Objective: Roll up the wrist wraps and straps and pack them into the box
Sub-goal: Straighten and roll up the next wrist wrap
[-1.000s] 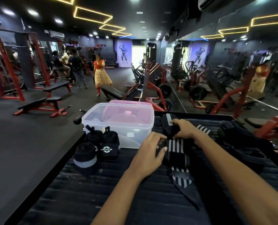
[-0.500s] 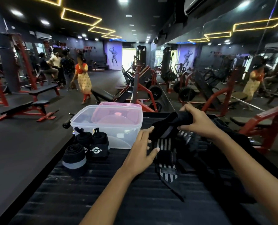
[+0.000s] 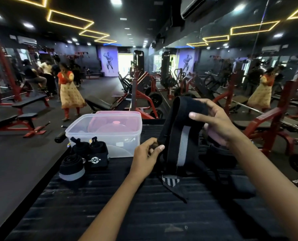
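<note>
Right hand [image 3: 219,124]: it grips the top of a black wrap [image 3: 179,134] with a grey stripe and holds it up above the tabletop [image 3: 144,214]
Left hand [image 3: 147,153]: it pinches the near edge of the same wrap, lower down
Wrap: it hangs folded between the hands, not rolled yet; its lower end reaches the tabletop, near a striped wrap [image 3: 171,182] that lies there
Box [image 3: 106,133]: clear plastic, open, at the far left of the tabletop, with a pink lid [image 3: 117,120] standing inside it; I see no roll in it
Risk 1: the hanging tail can catch the striped wrap below and drag it, because the two are very close
Risk 2: if the roll is started while the wrap is folded double, it will probably come out loose and thick
Risk 3: a loose roll may open again in the box, so the end should be fixed first
Risk 4: the lid takes place inside the box and may block the packing
Count, rolls [image 3: 85,153]: three finished, standing just before the box
Count, loose pieces: two clear, the held one and the striped one; the dark heap [image 3: 219,153] at the right I cannot count
Count, boxes: one, with one lid
</note>
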